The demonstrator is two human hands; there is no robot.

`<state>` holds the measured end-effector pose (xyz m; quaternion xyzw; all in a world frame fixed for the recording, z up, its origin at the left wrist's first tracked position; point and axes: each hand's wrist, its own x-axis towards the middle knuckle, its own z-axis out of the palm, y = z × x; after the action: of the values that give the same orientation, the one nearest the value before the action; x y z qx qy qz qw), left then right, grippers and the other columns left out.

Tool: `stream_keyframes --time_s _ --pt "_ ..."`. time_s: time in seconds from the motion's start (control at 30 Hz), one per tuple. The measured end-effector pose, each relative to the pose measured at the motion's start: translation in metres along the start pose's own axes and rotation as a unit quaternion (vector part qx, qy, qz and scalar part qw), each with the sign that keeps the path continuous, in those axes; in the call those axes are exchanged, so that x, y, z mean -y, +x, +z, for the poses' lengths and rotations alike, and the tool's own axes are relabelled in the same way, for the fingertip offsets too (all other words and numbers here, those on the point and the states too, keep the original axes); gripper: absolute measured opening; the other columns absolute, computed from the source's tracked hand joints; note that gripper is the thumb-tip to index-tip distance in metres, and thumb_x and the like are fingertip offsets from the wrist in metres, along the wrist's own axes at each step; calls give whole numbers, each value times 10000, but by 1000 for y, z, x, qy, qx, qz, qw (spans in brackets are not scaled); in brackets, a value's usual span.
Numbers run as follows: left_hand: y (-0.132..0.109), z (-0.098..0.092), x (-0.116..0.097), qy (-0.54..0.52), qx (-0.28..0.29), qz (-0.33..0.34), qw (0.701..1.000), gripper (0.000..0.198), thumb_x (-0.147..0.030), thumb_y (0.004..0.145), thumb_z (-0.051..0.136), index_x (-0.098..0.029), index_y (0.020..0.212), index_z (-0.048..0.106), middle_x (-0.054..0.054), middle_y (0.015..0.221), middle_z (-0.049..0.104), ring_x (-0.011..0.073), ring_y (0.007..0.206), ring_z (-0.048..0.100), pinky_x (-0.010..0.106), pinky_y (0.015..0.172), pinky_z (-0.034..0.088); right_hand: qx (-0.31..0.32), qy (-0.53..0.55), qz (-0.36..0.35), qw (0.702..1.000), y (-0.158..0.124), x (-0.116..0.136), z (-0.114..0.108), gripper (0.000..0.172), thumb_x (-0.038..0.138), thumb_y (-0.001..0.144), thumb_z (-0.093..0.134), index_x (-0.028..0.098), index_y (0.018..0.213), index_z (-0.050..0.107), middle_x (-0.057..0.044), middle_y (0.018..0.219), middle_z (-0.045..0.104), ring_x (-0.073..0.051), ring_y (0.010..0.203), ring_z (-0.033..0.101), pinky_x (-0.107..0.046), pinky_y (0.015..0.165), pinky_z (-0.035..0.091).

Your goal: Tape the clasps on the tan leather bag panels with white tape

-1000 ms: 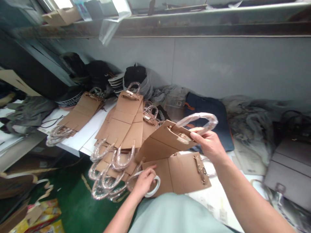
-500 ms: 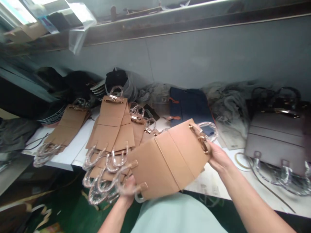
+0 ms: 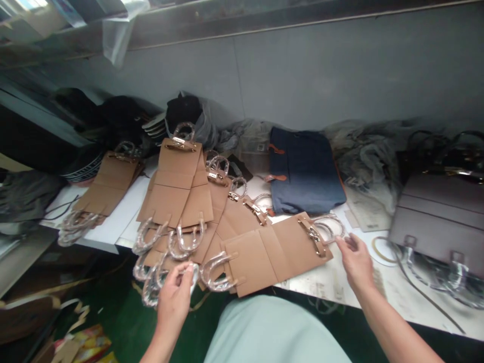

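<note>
A tan bag panel (image 3: 260, 257) with plastic-wrapped handles and a gold-coloured clasp (image 3: 315, 238) lies in front of me, tilted across other panels. At its right end, the fingertips of my right hand (image 3: 355, 259) touch or nearly touch a wrapped handle (image 3: 329, 227); the fingers are loosely curled and apart. My left hand (image 3: 176, 287) is closed on a whitish curved loop (image 3: 194, 278), whose kind I cannot make out. It is just left of the panel's lower handle (image 3: 214, 272). More tan panels (image 3: 174, 181) are stacked beyond my left hand, their handles hanging over the table edge.
A navy bag (image 3: 304, 171) lies behind the panel. Grey bag panels (image 3: 438, 217) are at the right, near a tape roll (image 3: 383, 250). Another tan stack (image 3: 106, 184) lies at the left. Clear plastic (image 3: 368, 171) lines the wall beneath a shelf (image 3: 242, 20).
The tan panel has been lowered from both hands onto the table and the other panels. My left hand has moved left, away from it; my right hand has drawn back to its handle.
</note>
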<state>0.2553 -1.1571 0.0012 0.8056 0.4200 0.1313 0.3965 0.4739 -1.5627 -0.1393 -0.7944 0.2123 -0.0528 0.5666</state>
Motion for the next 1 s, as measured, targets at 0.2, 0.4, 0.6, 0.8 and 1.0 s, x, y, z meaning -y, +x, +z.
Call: stream_keyframes --time_s 0.2,0.4,0.6,0.8,1.0 --pt "-14 23 -63 -53 114 203 971 251 -381 941 576 -237 1095 712 61 1152 678 217 1065 629 350 983 479 264 55 -149 951 -74 115 29 393 516 863 686 214 1111 719 -86 1091 713 -260 982 662 -381 903 519" --pt "-17 68 -97 -166 217 194 942 271 -343 958 580 -267 1184 710 49 1085 680 152 814 625 336 925 512 540 146 -88 824 -132 184 92 248 418 826 753 204 952 745 -30 881 718 -192 802 629 -298 741 490" --pt "-2 78 -93 -175 223 192 940 323 -285 968 565 -287 1270 680 59 1115 668 201 1075 627 359 1028 473 548 139 -18 825 -121 182 112 309 466 797 768 171 753 688 12 675 617 -137 647 516 -257 628 397" --pt "10 92 -74 -187 235 167 939 329 -307 970 572 -276 1281 678 70 1304 663 210 1217 604 357 1101 434 510 118 -18 852 -124 173 129 320 459 817 748 175 695 664 22 635 585 -131 625 483 -253 610 367" --pt "27 91 -73 -200 243 4 949 666 -371 894 670 -192 1493 441 85 1112 751 218 964 713 359 910 557 486 84 -10 870 -124 175 140 282 445 811 749 179 726 703 5 658 633 -153 649 532 -266 638 405"
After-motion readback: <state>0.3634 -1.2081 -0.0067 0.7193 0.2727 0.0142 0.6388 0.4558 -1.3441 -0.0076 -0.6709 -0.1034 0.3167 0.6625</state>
